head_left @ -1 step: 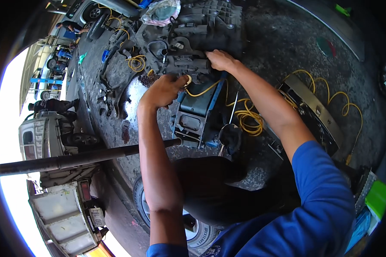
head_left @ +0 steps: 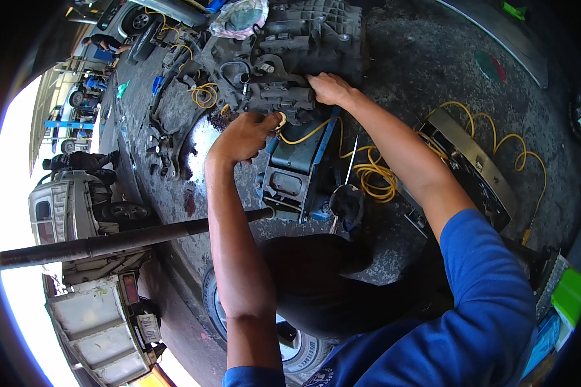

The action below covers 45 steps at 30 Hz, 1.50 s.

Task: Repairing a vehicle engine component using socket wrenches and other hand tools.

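A large grey metal gearbox [head_left: 316, 32] lies on a transmission jack [head_left: 287, 158] with a dark green body and blue frame. My left hand [head_left: 242, 137] is closed around the end of a yellow air hose [head_left: 306, 137], just below the gearbox's near side. A yellow ring shows by its thumb; whatever fitting sits in the palm is hidden. My right hand [head_left: 331, 89] has its fingers curled onto the gearbox's near right edge, the fingertips partly out of sight. A pink and white cloth-lined basin [head_left: 240, 18] sits beside the gearbox's far left end.
A dark steel pole [head_left: 135, 237] slants in from the left. Coiled yellow hose [head_left: 374, 177] and a black bucket-like container [head_left: 346, 205] stand right of the jack. A metal bumper-like part [head_left: 465, 164] lies further right. Greasy suspension arms [head_left: 168, 151] and wet stains cover the left floor.
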Tool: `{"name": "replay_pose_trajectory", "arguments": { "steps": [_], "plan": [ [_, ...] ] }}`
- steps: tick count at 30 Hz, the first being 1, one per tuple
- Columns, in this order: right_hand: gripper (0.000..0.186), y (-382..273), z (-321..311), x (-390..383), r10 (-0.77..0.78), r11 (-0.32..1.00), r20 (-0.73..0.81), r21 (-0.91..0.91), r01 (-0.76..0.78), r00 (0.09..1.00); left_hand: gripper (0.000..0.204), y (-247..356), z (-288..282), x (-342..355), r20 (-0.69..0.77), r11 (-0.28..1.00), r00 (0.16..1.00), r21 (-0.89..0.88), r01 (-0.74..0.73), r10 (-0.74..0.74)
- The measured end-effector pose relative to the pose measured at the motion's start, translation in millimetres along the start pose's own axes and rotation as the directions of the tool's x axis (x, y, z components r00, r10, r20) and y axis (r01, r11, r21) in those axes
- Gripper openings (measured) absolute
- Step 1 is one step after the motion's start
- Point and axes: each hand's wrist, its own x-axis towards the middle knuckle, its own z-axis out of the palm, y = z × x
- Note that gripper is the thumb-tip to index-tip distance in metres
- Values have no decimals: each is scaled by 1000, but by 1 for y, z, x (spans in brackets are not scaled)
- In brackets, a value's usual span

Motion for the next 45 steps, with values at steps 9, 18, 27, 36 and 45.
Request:
{"name": "replay_pose_trajectory", "arguments": {
  "steps": [9, 18, 27, 36, 45],
  "plan": [
    [25, 19, 6, -2, 6, 1000, 23, -10, -6, 1000, 64, 14, 8, 5, 36, 992, 992, -34, 122, -120],
    [22, 6, 5, -6, 25, 997, -38, -77, -28, 999, 55, 9, 8, 1, 22, 984, 991, -111, 136, -134],
    [21, 10, 7, -5, 73, 994, -73, -81, -79, 995, 62, 11, 6, 5, 57, 991, 992, -54, 119, -116],
    [21, 11, 9, -7, -13, 1000, -12, 12, 14, 1000, 52, 13, 9, 5, 55, 980, 988, -128, 150, -144],
    [34, 13, 11, -11, -18, 997, -95, 77, 25, 995, 64, 13, 7, 8, 63, 991, 992, -68, 113, -109]
  ]
}}
